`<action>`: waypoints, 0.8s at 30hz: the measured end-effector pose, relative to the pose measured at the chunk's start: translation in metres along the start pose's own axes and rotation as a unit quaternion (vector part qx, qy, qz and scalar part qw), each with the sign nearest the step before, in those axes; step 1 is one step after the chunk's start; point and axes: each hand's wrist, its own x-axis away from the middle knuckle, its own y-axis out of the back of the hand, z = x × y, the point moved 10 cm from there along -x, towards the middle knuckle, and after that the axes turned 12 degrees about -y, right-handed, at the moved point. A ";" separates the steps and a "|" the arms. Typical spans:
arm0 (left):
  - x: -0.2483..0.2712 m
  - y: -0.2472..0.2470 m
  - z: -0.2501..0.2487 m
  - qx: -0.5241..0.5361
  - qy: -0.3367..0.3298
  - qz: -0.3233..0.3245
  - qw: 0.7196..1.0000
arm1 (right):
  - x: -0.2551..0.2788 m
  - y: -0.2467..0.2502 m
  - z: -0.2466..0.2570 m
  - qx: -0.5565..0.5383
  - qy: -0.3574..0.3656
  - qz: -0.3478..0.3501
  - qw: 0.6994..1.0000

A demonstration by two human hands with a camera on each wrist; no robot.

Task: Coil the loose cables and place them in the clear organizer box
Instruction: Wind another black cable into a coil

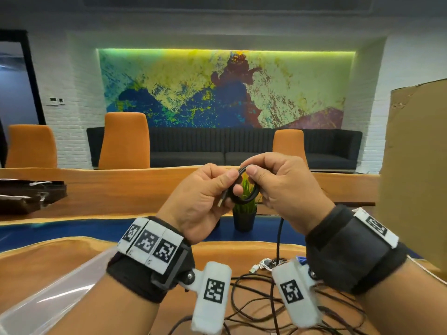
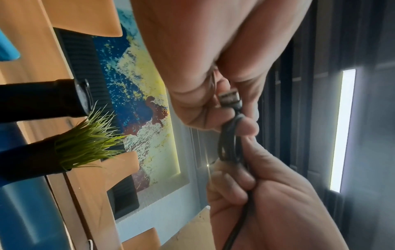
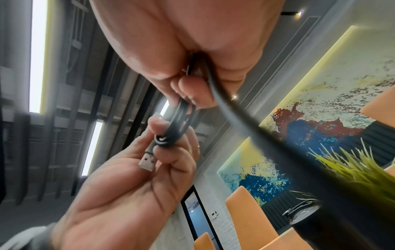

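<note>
— Reading for labels first: what writing can you make out?

— None I can read. I see only black-and-white square code markers on my wrist bands (image 1: 151, 245); no brand shows on anything.

— Where is the cable?

— I hold the black cable (image 1: 244, 189) raised above the table (image 1: 48, 259), wound into a small coil. My left hand (image 1: 200, 197) pinches one side, fingers curled, its silver USB plug (image 3: 147, 159) against the palm. My right hand (image 1: 283, 187) pinches the top of the coil between thumb and forefinger; the tail drops to the table.

— What is hard to see?

— More loose cables (image 1: 254, 308) lie tangled near the table's front edge, partly behind my wrists. The clear organizer box (image 1: 55, 293) at the front left corner is cut off.
</note>
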 end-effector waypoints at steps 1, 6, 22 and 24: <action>0.001 0.000 0.003 0.006 -0.003 0.010 1.000 | 0.000 0.001 -0.004 -0.008 0.001 -0.007 1.000; 0.000 0.008 0.012 -0.081 -0.043 0.019 0.996 | 0.008 -0.001 -0.015 0.020 0.026 -0.024 0.999; -0.008 0.028 0.042 -0.049 -0.031 -0.023 0.998 | 0.024 -0.025 -0.031 0.312 0.146 -0.004 0.939; -0.008 0.029 0.038 -0.061 -0.040 -0.013 0.997 | 0.027 -0.024 -0.026 0.299 0.171 -0.009 0.939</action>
